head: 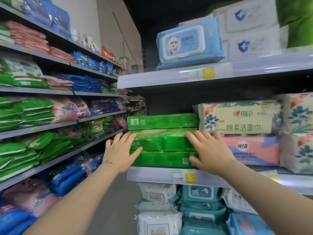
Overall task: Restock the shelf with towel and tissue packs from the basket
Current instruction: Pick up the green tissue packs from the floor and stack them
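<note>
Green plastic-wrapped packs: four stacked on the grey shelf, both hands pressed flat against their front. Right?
Not four. The head view shows three green plastic-wrapped packs stacked on the grey shelf, with the left hand and right hand pressed flat against their front.

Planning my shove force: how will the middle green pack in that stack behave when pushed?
Likely soft: the rumpled front of the middle green pack may squash under the left hand and right hand before it slides. Its glossy film probably slips easily, perhaps dragging the top green pack resting on it.
</note>
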`<state>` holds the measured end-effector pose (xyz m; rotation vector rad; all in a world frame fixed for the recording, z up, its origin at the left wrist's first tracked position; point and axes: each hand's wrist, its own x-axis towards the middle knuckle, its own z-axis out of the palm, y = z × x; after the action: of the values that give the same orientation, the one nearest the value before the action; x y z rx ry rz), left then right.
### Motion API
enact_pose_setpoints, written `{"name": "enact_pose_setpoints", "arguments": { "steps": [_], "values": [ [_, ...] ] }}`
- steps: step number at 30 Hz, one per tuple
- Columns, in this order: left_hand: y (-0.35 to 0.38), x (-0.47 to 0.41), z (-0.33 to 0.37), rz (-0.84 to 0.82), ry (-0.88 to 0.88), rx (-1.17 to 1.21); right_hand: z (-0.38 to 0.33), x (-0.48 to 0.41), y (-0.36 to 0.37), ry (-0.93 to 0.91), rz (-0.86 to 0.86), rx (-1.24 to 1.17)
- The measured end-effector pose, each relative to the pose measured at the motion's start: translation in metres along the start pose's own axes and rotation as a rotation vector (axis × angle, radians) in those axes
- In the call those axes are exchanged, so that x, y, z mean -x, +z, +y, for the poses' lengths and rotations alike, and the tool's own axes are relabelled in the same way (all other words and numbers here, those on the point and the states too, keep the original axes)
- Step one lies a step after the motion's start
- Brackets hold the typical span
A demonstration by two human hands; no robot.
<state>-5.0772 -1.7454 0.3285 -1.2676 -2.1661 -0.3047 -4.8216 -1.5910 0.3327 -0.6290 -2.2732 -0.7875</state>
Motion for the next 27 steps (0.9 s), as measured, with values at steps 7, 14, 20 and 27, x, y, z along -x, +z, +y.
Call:
{"name": "enact_pose_setpoints", "arguments": {
  "steps": [7, 14, 20, 27],
  "values": [
    [-0.029, 0.0, 0.03, 0.244, 0.125, 0.058, 0.006, 0.01, -0.019, -0.012, -0.05, 0.012],
    [-0.044, 0.01, 0.105, 0.224, 0.255, 0.107, 0.028, 0.035, -0.041, 0.022, -0.073, 0.056],
    [-0.045, 0.021, 0.182, 0.128, 0.369, 0.216, 0.064, 0.075, -0.058, 0.095, -0.01, 0.046],
    [-0.044, 0.037, 0.277, 0.094, 0.453, 0.472, 0.108, 0.144, -0.071, 0.233, -0.02, 0.116]
  ]
}}
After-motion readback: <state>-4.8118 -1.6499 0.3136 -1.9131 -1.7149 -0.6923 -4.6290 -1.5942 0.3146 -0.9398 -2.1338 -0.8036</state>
